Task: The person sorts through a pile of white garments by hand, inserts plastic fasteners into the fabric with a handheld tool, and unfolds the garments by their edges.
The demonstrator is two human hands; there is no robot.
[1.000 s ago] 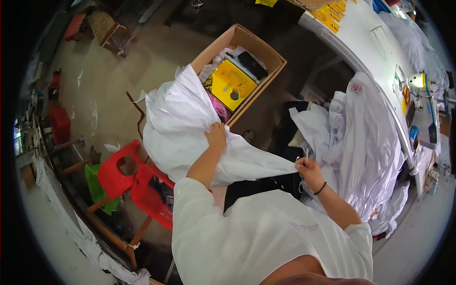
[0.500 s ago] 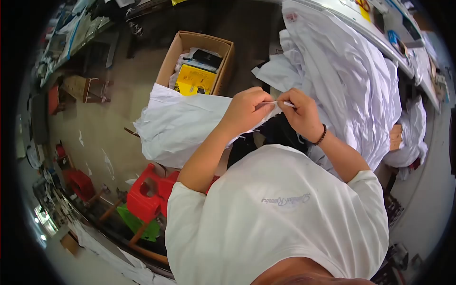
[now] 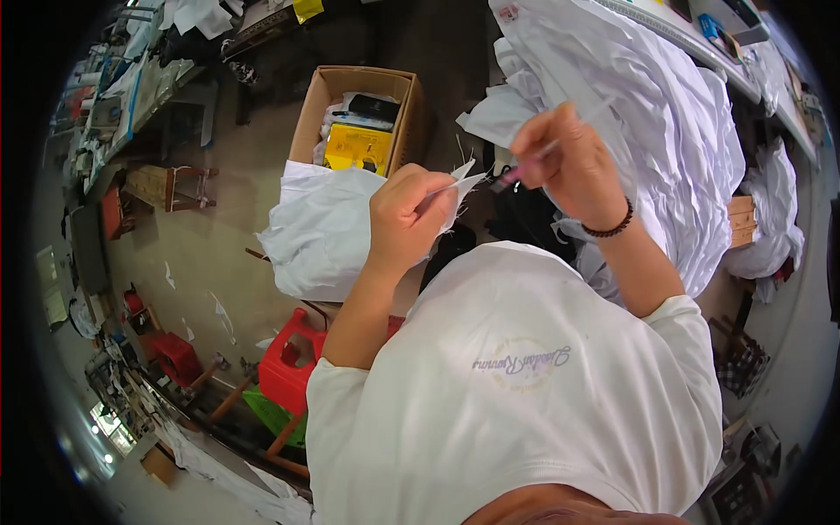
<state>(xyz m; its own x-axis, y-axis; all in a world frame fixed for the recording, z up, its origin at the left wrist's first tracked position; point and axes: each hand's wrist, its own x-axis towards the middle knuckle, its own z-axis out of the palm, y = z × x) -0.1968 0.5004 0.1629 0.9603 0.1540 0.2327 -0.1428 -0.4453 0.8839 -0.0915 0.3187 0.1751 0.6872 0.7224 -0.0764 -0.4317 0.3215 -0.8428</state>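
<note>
Watching from the room: left hand (image 3: 407, 214), mid-frame, pinches white cloth (image 3: 324, 232) near its frayed corner (image 3: 464, 182). Right hand (image 3: 582, 171), right of centre, is closed round a slim tool (image 3: 518, 172), part pink, part clear; motion blur, can't tell exact finger placement or what kind of tool. Dark end of the tool looks just beside the corner, a little gap in the frame; depth unclear.

Doing it well, my judgement: pinch close to the edge so the corner stands firm, steady the right wrist, bring the dark end in along the edge rather than into the weave, keep left fingertips clear of it, and don't drag on the hanging bulk.

Cloth sits left of centre, bunched against the near side of the cardboard box (image 3: 367, 80). Long axis runs roughly left to right, rising a bit; the pinched corner points right and slightly up, loose threads sticking out. Tool lies diagonal: dark end lower left, toward the cloth, clear end upper right, toward the white fabric pile (image 3: 669, 131).
</note>
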